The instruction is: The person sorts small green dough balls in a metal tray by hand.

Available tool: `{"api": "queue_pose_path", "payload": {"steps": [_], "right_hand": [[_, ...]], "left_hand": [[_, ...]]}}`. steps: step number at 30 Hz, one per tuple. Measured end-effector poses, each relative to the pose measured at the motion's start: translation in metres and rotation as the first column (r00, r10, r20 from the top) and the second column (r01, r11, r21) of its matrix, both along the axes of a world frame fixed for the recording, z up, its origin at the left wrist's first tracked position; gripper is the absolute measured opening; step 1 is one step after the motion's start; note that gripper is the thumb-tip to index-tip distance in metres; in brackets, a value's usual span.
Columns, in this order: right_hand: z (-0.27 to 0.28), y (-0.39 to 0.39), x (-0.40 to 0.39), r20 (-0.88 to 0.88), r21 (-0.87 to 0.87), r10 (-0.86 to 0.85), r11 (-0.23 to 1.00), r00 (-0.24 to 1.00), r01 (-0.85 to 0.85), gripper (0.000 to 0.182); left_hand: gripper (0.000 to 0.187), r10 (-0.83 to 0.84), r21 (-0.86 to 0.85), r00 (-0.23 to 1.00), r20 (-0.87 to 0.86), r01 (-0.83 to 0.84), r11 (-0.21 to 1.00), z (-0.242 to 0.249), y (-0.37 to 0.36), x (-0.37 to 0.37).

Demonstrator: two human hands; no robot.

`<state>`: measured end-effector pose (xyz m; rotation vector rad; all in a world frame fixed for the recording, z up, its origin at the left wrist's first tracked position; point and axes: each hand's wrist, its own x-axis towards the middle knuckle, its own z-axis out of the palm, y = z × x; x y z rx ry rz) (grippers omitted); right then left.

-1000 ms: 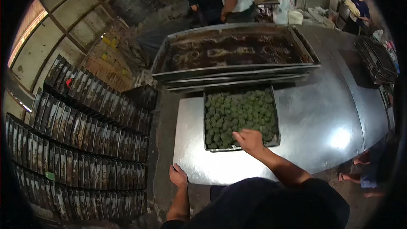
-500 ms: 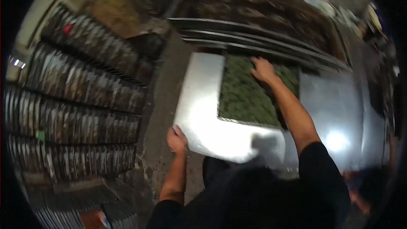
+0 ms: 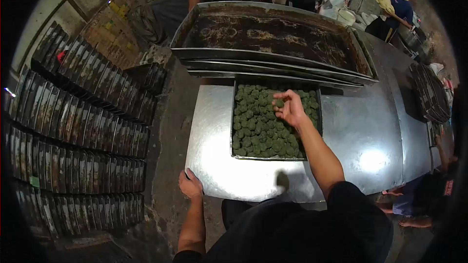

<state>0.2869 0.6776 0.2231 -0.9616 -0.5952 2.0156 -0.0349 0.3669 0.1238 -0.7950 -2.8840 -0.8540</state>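
A rectangular metal tray (image 3: 233,117) on the shiny metal table (image 3: 214,160) is filled with several rows of rough, dark green balls (image 3: 251,131). Over the tray, my right hand (image 3: 292,111) has its fingers curled around one green ball (image 3: 279,103), held between thumb and fingertips. At the table's near left corner, my left hand (image 3: 190,184) grips the edge, its fingers partly hidden from view.
Large empty-looking metal trays (image 3: 273,34) are stacked behind the ball tray. Racked rows of stained trays (image 3: 73,122) stand on the floor at left. People work at the back, one person (image 3: 400,7) at far right, and another person's arm (image 3: 417,221) shows at lower right.
The view has shifted and sharpened, so the separate balls now show. My right hand has lifted from the balls with one in its fingers. My left hand stays at the table corner.
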Motion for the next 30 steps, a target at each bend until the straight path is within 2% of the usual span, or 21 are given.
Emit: {"api": "queue_pose_path", "payload": {"steps": [2,3,4,5,6,7,10,12,13,15,16,17,19,20,21,23,24,27,28,29,30], "right_hand": [[0.005,-0.013,0.009,0.169,-0.037,0.043,0.999,0.985,-0.037,0.037],[0.006,-0.024,0.009,0.16,-0.032,0.032,0.999,0.987,-0.027,0.037],[0.015,-0.04,0.003,0.477,0.223,-0.112,0.975,0.872,0.004,0.046],[0.019,-0.053,0.001,0.691,0.455,-0.319,0.889,0.649,-0.048,0.059],[0.002,-0.058,0.001,0.707,0.562,-0.433,0.824,0.559,-0.073,0.071],[-0.003,-0.066,0.005,0.693,0.533,-0.386,0.843,0.61,-0.073,0.069],[-0.003,-0.076,0.027,0.643,0.526,-0.402,0.851,0.652,0.007,0.061],[0.023,-0.086,0.049,0.472,0.352,-0.157,0.936,0.867,-0.022,0.045],[0.035,-0.092,0.052,0.465,0.357,-0.165,0.934,0.87,-0.014,0.045],[0.053,-0.105,0.057,0.291,0.352,-0.184,0.933,0.939,0.075,0.032],[0.056,-0.108,0.07,0.296,0.269,-0.091,0.963,0.951,0.009,0.03],[0.045,-0.108,0.078,0.295,0.274,-0.095,0.962,0.951,0.011,0.03],[0.038,-0.108,0.078,0.004,-0.117,-0.239,0.964,0.971,0.238,0.035],[0.037,-0.109,0.079,-0.056,-0.228,-0.284,0.937,0.957,0.265,0.035],[0.037,-0.11,0.081,-0.061,-0.224,-0.287,0.937,0.956,0.267,0.035],[0.034,-0.118,0.088,0.068,0.006,-0.217,0.976,0.974,0.217,0.051],[0.047,-0.123,0.079,0.229,0.174,-0.317,0.944,0.92,0.282,0.063],[0.047,-0.124,0.07,0.339,0.249,-0.389,0.915,0.857,0.317,0.067],[0.05,-0.128,0.077,0.341,0.242,-0.309,0.941,0.888,0.235,0.057],[0.049,-0.128,0.078,0.338,0.248,-0.312,0.94,0.888,0.236,0.057],[0.05,-0.128,0.077,0.342,0.298,-0.274,0.939,0.899,0.172,0.048]], "left_hand": [[0.051,-0.003,0.009,1.0,0.009,0.003,1.0,0.004,0.002,0.002],[0.051,-0.003,0.009,1.0,0.024,0.003,1.0,0.006,0.001,0.003],[0.051,-0.016,0.014,1.0,0.015,0.016,1.0,0.005,0.0,0.002],[0.05,-0.033,0.023,0.999,-0.018,0.034,0.999,0.003,-0.001,0.001],[0.049,-0.05,0.034,0.997,-0.05,0.052,0.998,0.001,-0.002,0.0],[0.049,-0.064,0.042,0.996,-0.06,0.066,0.997,0.001,0.0,0.001],[0.049,-0.064,-0.007,0.998,-0.007,0.064,0.998,0.006,-0.001,0.002],[0.048,-0.045,-0.034,0.997,0.059,0.047,0.998,0.012,0.0,0.005],[0.048,-0.051,-0.03,0.997,0.052,0.053,0.998,0.013,0.0,0.006],[0.048,-0.056,0.001,0.998,0.043,0.056,0.998,0.013,0.0,0.007],[0.048,-0.06,0.006,0.997,0.042,0.06,0.998,0.009,-0.001,0.006],[0.047,-0.06,0.018,0.998,-0.026,0.06,0.998,0.004,-0.001,0.004],[0.045,-0.058,0.035,0.994,-0.095,0.062,0.997,0.004,-0.002,0.005],[0.046,-0.063,0.02,0.995,-0.077,0.065,0.998,0.005,-0.003,0.005],[0.047,-0.069,0.006,0.996,-0.06,0.069,0.998,0.007,-0.002,0.005],[0.048,-0.078,0.017,0.995,-0.064,0.08,0.997,0.003,-0.002,0.001],[0.048,-0.085,0.023,0.994,-0.062,0.087,0.996,0.001,-0.003,0.001],[0.049,-0.064,-0.005,0.998,0.0,0.064,0.998,0.006,-0.002,0.004],[0.049,-0.067,-0.001,0.998,-0.002,0.067,0.998,0.004,-0.002,0.003],[0.05,-0.063,-0.005,0.998,0.007,0.063,0.998,0.002,-0.003,0.001],[0.05,-0.057,-0.006,0.998,0.015,0.057,0.998,0.001,-0.002,0.0]]}}
